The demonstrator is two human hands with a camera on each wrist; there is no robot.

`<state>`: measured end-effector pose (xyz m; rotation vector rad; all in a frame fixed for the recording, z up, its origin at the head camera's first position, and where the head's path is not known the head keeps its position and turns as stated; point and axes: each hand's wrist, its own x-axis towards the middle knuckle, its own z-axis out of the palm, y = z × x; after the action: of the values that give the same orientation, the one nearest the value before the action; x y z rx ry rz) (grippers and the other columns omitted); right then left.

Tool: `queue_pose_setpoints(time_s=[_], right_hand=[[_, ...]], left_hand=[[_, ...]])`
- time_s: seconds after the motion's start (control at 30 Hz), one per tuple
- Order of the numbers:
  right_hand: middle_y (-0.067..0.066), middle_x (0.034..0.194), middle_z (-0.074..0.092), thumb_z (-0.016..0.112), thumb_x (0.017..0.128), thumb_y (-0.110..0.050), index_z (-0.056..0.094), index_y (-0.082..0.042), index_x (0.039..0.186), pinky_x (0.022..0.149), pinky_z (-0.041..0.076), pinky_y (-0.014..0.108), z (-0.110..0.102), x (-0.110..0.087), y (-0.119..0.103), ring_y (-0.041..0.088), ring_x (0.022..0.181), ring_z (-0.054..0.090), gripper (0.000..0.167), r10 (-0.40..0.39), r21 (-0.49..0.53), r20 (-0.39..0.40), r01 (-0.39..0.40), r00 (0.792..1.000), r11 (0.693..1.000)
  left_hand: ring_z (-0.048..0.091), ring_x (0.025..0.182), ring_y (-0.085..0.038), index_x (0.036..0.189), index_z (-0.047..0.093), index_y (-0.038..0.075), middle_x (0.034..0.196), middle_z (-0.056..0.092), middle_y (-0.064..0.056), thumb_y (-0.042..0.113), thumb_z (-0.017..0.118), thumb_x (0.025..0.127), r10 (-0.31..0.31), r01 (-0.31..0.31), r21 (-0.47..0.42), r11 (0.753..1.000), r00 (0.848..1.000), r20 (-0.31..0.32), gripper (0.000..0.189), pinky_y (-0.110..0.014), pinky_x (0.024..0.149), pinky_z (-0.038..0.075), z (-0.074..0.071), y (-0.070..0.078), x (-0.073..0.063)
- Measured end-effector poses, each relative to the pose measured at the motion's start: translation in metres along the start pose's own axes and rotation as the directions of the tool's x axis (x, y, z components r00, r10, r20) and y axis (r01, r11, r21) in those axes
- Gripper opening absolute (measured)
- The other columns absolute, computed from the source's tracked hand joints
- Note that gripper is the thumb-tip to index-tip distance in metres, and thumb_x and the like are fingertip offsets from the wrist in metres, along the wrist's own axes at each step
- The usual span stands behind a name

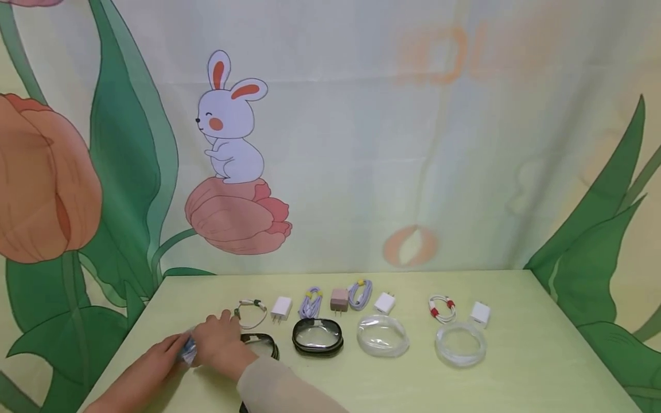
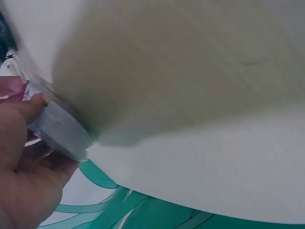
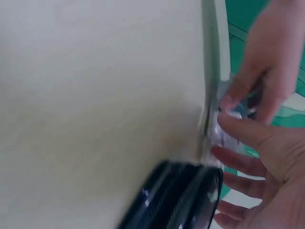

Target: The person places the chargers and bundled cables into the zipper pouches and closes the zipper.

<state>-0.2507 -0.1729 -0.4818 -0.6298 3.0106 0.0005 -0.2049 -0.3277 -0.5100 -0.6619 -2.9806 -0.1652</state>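
Observation:
Over the left part of the table, both hands meet at a small clear plastic case (image 2: 62, 126) with a bluish tint in the head view. My left hand (image 1: 150, 367) grips it, its thumb on one face and its fingers behind. At the case's other end, my right hand (image 1: 219, 344) pinches it between thumb and forefinger, the other fingers spread apart in the right wrist view. What the case holds cannot be made out. Beside the right hand lies a black-edged clear case (image 3: 176, 200), partly covered by the sleeve in the head view.
Another black-edged clear case (image 1: 317, 337) and two clear round cases (image 1: 383, 336) (image 1: 461, 344) lie in a row. Behind them are bundled cables (image 1: 311, 303), white plug adapters (image 1: 281, 308) and a pink adapter (image 1: 339, 300). A printed curtain (image 1: 330, 143) hangs behind the table.

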Motion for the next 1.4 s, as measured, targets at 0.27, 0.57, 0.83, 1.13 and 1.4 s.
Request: queue_pose_setpoints(time_s=[0.27, 0.57, 0.83, 1.13, 1.4], right_hand=[[-0.014, 0.107, 0.062, 0.074, 0.09, -0.04, 0.072, -0.043, 0.105, 0.092, 0.042, 0.036, 0.006, 0.002, -0.014, 0.016, 0.105, 0.049, 0.015, 0.047, -0.012, -0.053, -0.048, 0.997, 0.999], [-0.013, 0.126, 0.056, 0.061, 0.093, -0.061, 0.072, -0.042, 0.114, 0.108, 0.034, 0.042, 0.009, -0.002, -0.01, 0.016, 0.126, 0.04, 0.03, -0.073, -0.07, -0.021, 0.071, 0.997, 0.995], [-0.015, 0.148, 0.045, 0.054, 0.105, -0.038, 0.072, -0.042, 0.116, 0.118, 0.026, 0.051, -0.007, 0.004, 0.004, 0.023, 0.148, 0.025, 0.022, -0.162, -0.085, 0.028, 0.164, 0.986, 0.983], [-0.02, 0.157, 0.037, 0.072, 0.094, -0.041, 0.076, -0.047, 0.103, 0.12, 0.023, 0.048, -0.023, 0.013, 0.029, 0.025, 0.151, 0.022, 0.012, -0.263, -0.077, 0.028, 0.264, 0.964, 0.961], [-0.017, 0.158, 0.039, 0.073, 0.091, -0.044, 0.078, -0.045, 0.102, 0.119, 0.026, 0.049, -0.028, 0.015, 0.048, 0.026, 0.15, 0.025, 0.012, -0.347, -0.003, 0.072, 0.348, 0.935, 0.937]], left_hand=[[0.067, 0.094, -0.036, 0.13, 0.057, -0.013, 0.109, 0.065, -0.023, 0.004, 0.073, 0.09, -0.052, 0.051, 0.014, 0.999, 0.998, 0.023, 0.046, -0.05, 0.081, 0.058, -0.004, -0.001, 0.005], [0.065, 0.1, -0.042, 0.132, 0.051, -0.017, 0.115, 0.061, -0.029, 0.021, 0.07, 0.095, -0.146, 0.148, -0.028, 0.989, 0.986, 0.077, 0.057, -0.055, 0.086, 0.055, -0.005, 0.003, 0.007], [0.063, 0.111, -0.047, 0.141, 0.045, -0.015, 0.127, 0.058, -0.033, 0.01, 0.056, 0.102, -0.195, 0.196, -0.01, 0.981, 0.978, 0.068, 0.048, -0.056, 0.083, 0.056, -0.007, 0.013, 0.006], [0.055, 0.122, -0.053, 0.144, 0.048, -0.007, 0.14, 0.052, -0.032, -0.014, 0.05, 0.097, -0.175, 0.18, -0.063, 0.982, 0.981, 0.085, 0.048, -0.062, 0.085, 0.053, -0.009, 0.011, -0.004], [0.053, 0.126, -0.051, 0.145, 0.047, -0.007, 0.142, 0.05, -0.031, -0.008, 0.055, 0.096, -0.068, 0.072, -0.047, 0.996, 0.994, 0.088, 0.05, -0.059, 0.087, 0.054, -0.007, 0.007, -0.007]])
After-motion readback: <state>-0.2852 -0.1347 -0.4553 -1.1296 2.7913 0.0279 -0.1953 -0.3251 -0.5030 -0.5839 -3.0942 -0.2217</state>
